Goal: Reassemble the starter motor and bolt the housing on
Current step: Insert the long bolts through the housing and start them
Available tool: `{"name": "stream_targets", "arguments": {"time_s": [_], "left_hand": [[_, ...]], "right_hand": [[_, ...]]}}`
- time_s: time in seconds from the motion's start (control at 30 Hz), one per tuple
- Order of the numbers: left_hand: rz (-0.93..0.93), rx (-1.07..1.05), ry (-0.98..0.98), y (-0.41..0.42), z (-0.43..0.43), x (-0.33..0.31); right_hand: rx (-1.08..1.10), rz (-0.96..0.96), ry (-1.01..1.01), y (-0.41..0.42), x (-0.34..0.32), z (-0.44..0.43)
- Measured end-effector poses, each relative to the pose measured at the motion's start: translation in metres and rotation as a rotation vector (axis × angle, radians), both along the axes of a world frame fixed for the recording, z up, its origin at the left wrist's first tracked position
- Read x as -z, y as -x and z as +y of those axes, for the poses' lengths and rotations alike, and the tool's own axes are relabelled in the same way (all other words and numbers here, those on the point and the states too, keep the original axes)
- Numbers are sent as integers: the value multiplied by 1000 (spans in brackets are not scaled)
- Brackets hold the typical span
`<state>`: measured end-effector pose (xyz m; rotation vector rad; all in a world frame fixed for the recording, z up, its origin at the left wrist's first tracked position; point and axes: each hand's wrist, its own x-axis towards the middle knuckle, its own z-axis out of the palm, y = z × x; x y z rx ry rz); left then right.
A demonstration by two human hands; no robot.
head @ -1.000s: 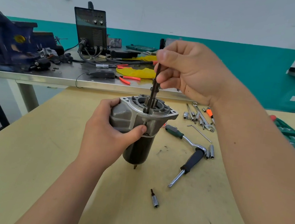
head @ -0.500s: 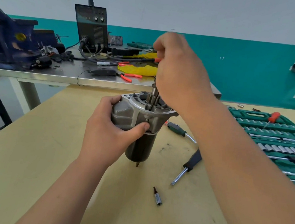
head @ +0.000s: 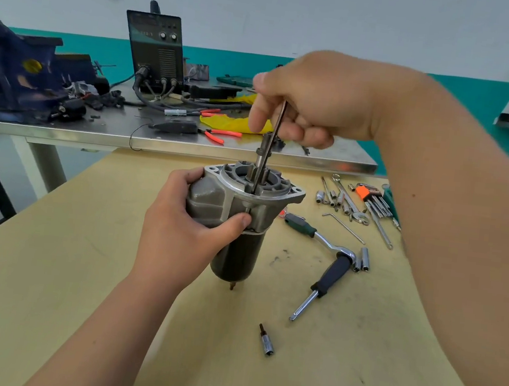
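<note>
The starter motor (head: 241,258) stands upright on the wooden table (head: 79,268), dark cylinder below and grey aluminium housing (head: 211,202) on top. My left hand (head: 185,232) grips the housing from the left, thumb across its front. My right hand (head: 308,100) is above it, closed on a thin metal tool (head: 272,144) whose shaft runs down into the housing's flange beside the motor's protruding shaft (head: 262,159). The tool's tip is hidden inside the flange.
A ratchet handle (head: 321,235) and a black-handled driver (head: 327,277) lie right of the motor, with loose sockets (head: 363,259), hex keys (head: 373,200) and wrenches farther back. A small bit socket (head: 266,341) lies in front. A steel bench (head: 157,140) with a welder (head: 155,51) and vise (head: 13,70) stands behind.
My right hand has turned and shifted on the tool above the housing, from fingers on the shaft to a closed grip over its top. The motor and my left hand stayed put.
</note>
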<state>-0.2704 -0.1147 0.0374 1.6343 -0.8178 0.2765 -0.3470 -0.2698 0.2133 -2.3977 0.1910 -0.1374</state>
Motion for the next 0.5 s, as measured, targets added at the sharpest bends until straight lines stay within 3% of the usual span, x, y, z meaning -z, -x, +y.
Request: {"name": "stream_targets", "arguments": {"time_s": [0.1, 0.27, 0.37, 0.43, 0.47, 0.5], "left_hand": [[2, -3, -8, 0, 1, 0], [-8, -13, -14, 0, 1, -1], [-9, -12, -6, 0, 1, 0], [10, -10, 1, -1, 1, 0], [17, -7, 3, -1, 0, 0], [16, -5, 3, -1, -1, 0]], "right_hand": [[-100, -13, -290, -5, 18, -7], [-44, -63, -884, -9, 30, -2], [1, -236, -1205, -8, 42, 10], [61, -477, -1245, -10, 56, 22], [118, -657, -1105, -10, 65, 29], [202, -860, -811, -11, 73, 35]]}}
